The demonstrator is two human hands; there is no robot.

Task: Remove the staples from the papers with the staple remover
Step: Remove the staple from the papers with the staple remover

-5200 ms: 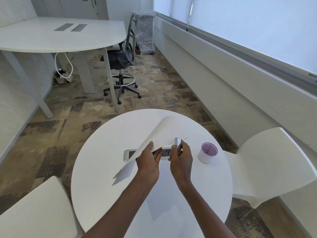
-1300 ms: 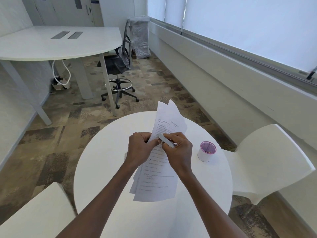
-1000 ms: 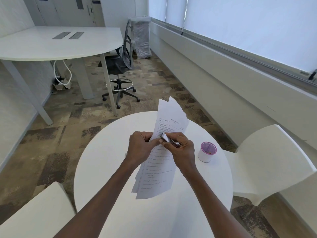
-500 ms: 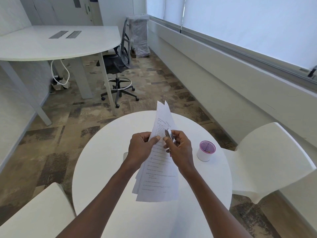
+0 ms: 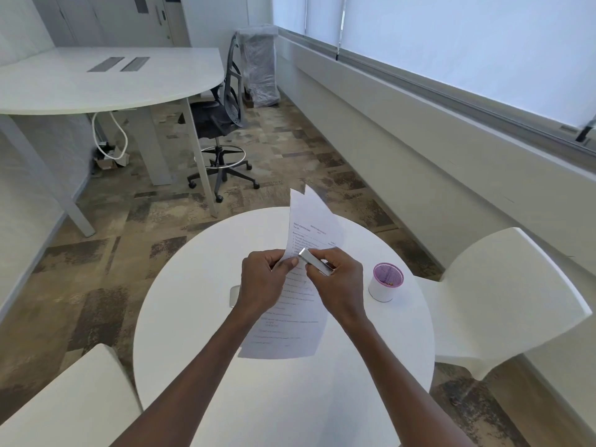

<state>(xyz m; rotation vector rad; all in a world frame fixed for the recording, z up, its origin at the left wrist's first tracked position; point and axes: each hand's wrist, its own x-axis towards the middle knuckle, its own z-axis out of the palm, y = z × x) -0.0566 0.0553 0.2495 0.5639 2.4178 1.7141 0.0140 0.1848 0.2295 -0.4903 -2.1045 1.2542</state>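
Observation:
Several printed white papers (image 5: 300,324) hang in the air over the round white table (image 5: 200,333), text side towards me. My left hand (image 5: 263,280) pinches their left edge between thumb and fingers. My right hand (image 5: 337,279) grips a slim silver staple remover (image 5: 314,262), whose tip lies against the papers right beside my left thumb. No staple is visible; the spot is too small to make out.
A small white cup with a purple inside (image 5: 385,282) stands on the table to the right of my hands. A grey socket panel (image 5: 234,295) shows beside my left wrist. White chairs (image 5: 503,298) flank the table; a desk and an office chair (image 5: 222,124) stand farther back.
The papers went from bowed with blank side up to hanging with text towards me. In the last second the staple remover tilted from near upright to slanting, its tip at my left thumb.

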